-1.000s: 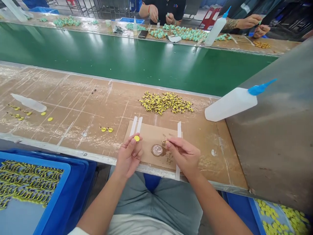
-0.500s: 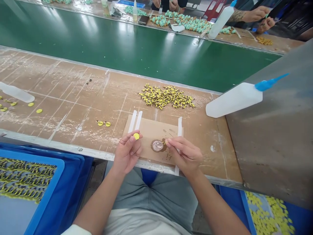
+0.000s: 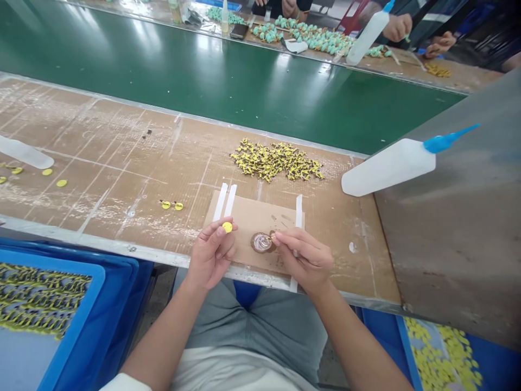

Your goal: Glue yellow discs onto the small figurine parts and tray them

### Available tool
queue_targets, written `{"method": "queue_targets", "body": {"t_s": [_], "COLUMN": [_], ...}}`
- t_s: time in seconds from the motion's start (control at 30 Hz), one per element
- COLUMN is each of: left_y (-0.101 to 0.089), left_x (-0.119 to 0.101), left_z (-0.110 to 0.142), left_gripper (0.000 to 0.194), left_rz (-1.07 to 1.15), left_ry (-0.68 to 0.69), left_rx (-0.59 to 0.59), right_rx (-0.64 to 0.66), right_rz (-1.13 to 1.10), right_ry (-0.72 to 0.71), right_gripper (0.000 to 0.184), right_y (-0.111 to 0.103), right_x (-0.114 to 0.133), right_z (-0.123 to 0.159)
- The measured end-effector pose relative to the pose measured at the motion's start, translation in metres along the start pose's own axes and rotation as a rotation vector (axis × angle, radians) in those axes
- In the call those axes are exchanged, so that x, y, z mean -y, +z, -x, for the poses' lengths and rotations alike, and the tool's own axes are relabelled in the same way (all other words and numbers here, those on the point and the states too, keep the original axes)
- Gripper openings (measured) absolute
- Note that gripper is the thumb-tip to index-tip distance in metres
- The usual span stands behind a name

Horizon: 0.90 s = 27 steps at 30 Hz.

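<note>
Well, the left hand pinches a yellow disc between the tips of thumb and forefinger, its other fingers loosely curled. The right hand has its fingers drawn close together, pinching a small yellow piece, too tiny to make out, at the edge of a round dish of brown glue; whether it touches the glue, I cannot tell. Both hands sit over a cardboard sheet taped to the bench. Beyond lies a heap of yellow parts, with a white glue bottle to the right and a blue tray of yellow parts at lower left.
</note>
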State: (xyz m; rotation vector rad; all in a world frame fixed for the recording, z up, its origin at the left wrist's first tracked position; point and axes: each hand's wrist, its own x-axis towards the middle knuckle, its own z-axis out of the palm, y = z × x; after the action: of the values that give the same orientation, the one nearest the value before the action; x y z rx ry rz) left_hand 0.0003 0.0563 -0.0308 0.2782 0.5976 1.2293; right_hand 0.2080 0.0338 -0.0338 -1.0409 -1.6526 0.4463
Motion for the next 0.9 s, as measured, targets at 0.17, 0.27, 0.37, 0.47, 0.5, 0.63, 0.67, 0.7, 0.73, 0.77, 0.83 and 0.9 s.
{"method": "queue_targets", "body": {"t_s": [0.17, 0.27, 0.37, 0.47, 0.5, 0.63, 0.67, 0.7, 0.73, 0.77, 0.83, 0.9], "left_y": [-0.0004, -0.0001, 0.0003, 0.0002, 0.0001, 0.0, 0.0001, 0.0002, 0.0002, 0.0001, -0.0005, -0.0012], "left_x": [-0.0003, -0.0006, -0.0005, 0.0, 0.0002, 0.0004, 0.0003, 0.0002, 0.0002, 0.0001, 0.0001, 0.0003], "left_z": [0.0001, -0.0003, -0.0006, -0.0005, -0.0004, -0.0001, -0.0001, -0.0001, -0.0001, -0.0001, -0.0001, 0.0003], "left_gripper": [0.02, 0.02, 0.02, 0.02, 0.02, 0.02, 0.02, 0.02, 0.02, 0.02, 0.02, 0.02], "left_rz": [-0.002, -0.005, -0.008, -0.014, -0.016, -0.012, -0.009, -0.007, -0.006, -0.006, -0.005, -0.007], "left_ry": [-0.002, -0.005, -0.006, -0.005, -0.004, -0.001, -0.002, -0.003, -0.003, -0.005, -0.007, -0.005], "left_rx": [0.005, 0.004, 0.004, -0.002, -0.004, 0.001, 0.003, 0.003, 0.002, 0.0, -0.004, -0.005], "right_rx": [-0.125, -0.09, -0.051, -0.022, -0.016, -0.001, 0.004, 0.009, 0.013, 0.015, 0.005, -0.02], "right_rz": [0.0, 0.037, 0.058, 0.035, 0.03, 0.03, 0.031, 0.033, 0.034, 0.033, 0.022, -0.011], "right_ry": [0.046, -0.016, -0.064, -0.066, -0.065, -0.064, -0.063, -0.06, -0.054, -0.047, -0.031, 0.009], "right_gripper": [0.036, 0.036, 0.04, 0.044, 0.045, 0.046, 0.046, 0.045, 0.044, 0.043, 0.042, 0.038], "right_y": [-0.0006, -0.0019, -0.0024, -0.0018, -0.0015, -0.0009, -0.001, -0.0012, -0.0014, -0.0017, -0.0023, -0.0022], "right_x": [-0.0009, -0.0002, 0.0003, 0.0006, 0.0008, 0.002, 0.0022, 0.0022, 0.002, 0.0016, 0.0006, 0.0005], "right_z": [0.003, 0.0002, -0.003, -0.0044, -0.0046, -0.0053, -0.0055, -0.0055, -0.0054, -0.0052, -0.0043, -0.0032]}}
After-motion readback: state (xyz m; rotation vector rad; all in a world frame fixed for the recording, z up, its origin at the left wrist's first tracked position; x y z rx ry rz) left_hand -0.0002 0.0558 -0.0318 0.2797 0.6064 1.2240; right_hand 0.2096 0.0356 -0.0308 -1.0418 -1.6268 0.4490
